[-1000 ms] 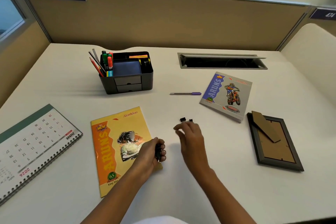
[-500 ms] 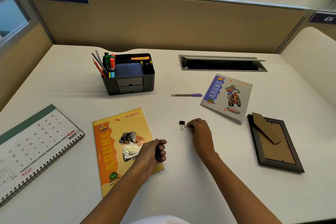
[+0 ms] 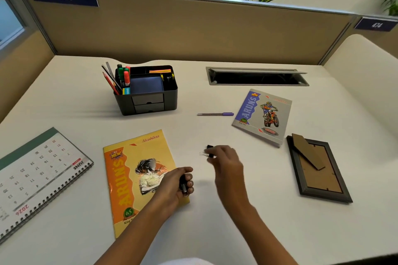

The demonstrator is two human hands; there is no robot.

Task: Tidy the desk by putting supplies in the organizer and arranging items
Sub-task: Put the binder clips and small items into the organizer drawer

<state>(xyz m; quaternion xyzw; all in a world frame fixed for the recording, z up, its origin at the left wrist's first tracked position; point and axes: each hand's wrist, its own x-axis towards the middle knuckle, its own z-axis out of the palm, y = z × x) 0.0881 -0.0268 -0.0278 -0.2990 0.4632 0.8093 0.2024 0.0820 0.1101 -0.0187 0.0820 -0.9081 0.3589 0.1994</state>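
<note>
Pinching binder clip [image 3: 210, 147] with right hand [image 3: 226, 159]; blurred, on desk [image 3: 215, 226] or just above, cannot tell. Gripping small dark item [image 3: 183, 183] in left hand [image 3: 174, 185] fist, near-left of pinch. Best bet: squeeze clip body, not wire loops; carry far ahead-left of grip to organizer [image 3: 171, 97]; release low inside compartment.

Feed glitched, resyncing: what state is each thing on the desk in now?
organizer, upright, drawers shut
cable hatch, lid open
purple pen, capped, lying flat
yellow notebook, closed
grey notebook, closed
picture frame, face down
calendar, lying flat
binder clip, pinched by right hand
left hand, gripping small dark object
</note>
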